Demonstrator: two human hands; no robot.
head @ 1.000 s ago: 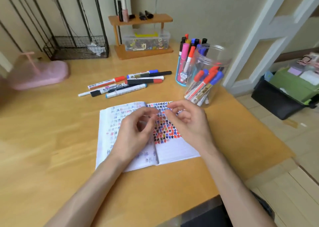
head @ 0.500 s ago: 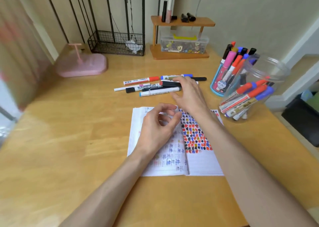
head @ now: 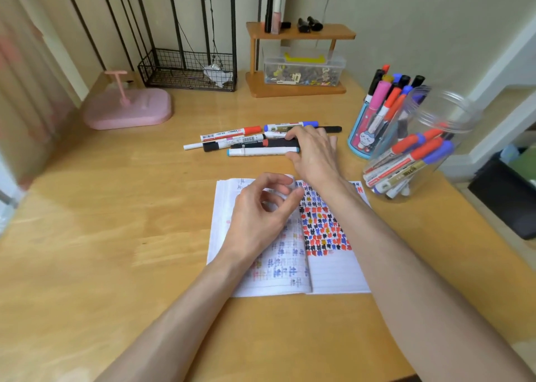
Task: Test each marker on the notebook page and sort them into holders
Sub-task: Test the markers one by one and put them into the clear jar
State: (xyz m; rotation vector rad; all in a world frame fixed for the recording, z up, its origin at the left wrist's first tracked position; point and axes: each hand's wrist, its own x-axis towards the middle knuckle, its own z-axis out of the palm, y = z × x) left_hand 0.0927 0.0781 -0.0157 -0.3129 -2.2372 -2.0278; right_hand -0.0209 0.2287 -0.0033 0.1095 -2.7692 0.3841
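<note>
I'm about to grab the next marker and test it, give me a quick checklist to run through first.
1. Markers left to test: ok. Loose markers lie beyond the notebook.
2. Grip on one marker: cannot tell. The right hand lies over the ends of the black marker and its neighbours; no closed pinch shows.
3. Left hand free for the cap: ok, fingers loosely curled, holding nothing.
4. Blank space to write: ok, the lower right page is unmarked.
5. Room in holders: clear jar ok; blue cup looks crowded, cannot tell.
</note>
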